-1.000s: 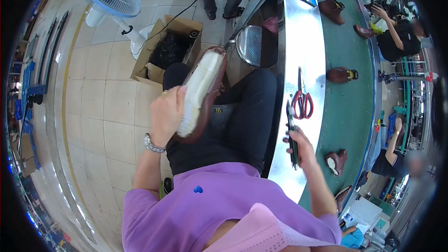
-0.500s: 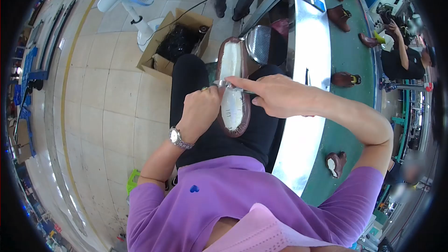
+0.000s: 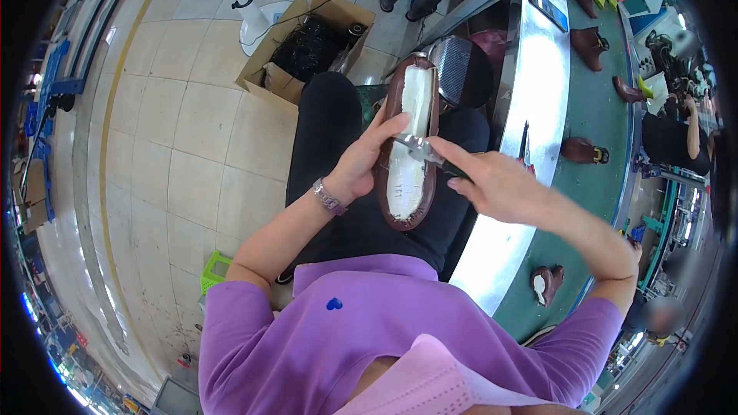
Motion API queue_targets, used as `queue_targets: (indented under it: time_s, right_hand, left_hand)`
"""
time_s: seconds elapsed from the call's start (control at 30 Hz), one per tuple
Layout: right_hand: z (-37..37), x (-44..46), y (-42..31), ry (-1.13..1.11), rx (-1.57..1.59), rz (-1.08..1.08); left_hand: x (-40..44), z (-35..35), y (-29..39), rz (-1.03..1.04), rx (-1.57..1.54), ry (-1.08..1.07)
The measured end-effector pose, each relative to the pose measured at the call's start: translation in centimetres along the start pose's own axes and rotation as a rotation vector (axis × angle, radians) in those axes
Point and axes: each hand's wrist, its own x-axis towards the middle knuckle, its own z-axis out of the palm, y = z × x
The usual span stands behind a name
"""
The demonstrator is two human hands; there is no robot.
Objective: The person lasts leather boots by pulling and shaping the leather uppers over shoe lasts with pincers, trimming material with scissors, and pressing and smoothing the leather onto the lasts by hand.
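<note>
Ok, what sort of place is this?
Probably a shoe factory line: brown ankle boots are spaced along a green conveyor-like belt, and the left hand holds an upturned brown shoe, its white underside showing.

– Looks like leather on the shoe [image 3: 390, 194], brown, smooth and softly glossy?

– Yes, and goes white and matt along the underside [image 3: 407, 180], with rough puckering around the near end.

– And on the tool [image 3: 419, 147]?

– Silvery metal, with a bright shine. Same with the bench [image 3: 540, 73], polished enough to glare.

– And on the belt [image 3: 580, 219]?

– Matt green, looks fairly smooth. Then plain cardboard on the box [image 3: 265, 78], soft cloth on the shirt [image 3: 415, 300], shiny metal links on the watch [image 3: 331, 199], smooth pale tiles across the floor [image 3: 200, 127].
</note>
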Motion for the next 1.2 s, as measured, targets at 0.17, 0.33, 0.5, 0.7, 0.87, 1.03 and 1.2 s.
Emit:
queue_targets:
  time_s: [0.17, 0.33, 0.5, 0.7, 0.87, 1.03, 1.2]
  right_hand:
    - [-5.4, 1.7, -2.0, 0.213, -0.151, -0.341]
    - [-3.7, 6.6, 2.4, 0.101, -0.319, 0.002]
    - [-3.2, 4.9, 1.0, 0.438, -0.158, -0.335]
    - [-3.5, 4.8, -0.2, 0.098, -0.471, -0.067]
    - [-0.3, 4.9, 0.7, 0.427, -0.035, -0.267]
    - [-3.2, 3.4, -0.9, 0.159, -0.211, -0.112]
    - [-0.6, 4.5, 0.1, 0.051, -0.188, -0.053]
  left_hand:
    - [-0.2, 0.1, 0.2, 0.003, 0.136, 0.082]
    - [-0.1, 0.2, 0.5, 0.005, 0.168, 0.043]
    - [-0.1, -0.9, 1.5, -0.052, 0.206, 0.025]
    - [-0.6, -0.3, 2.2, -0.094, 0.192, 0.042]
    - [-0.4, -1.0, 2.0, -0.112, 0.179, 0.007]
    - [-0.5, -1.5, 2.5, -0.189, 0.201, -0.016]
    - [-1.7, -2.5, 0.8, -0.105, -0.021, -0.065]
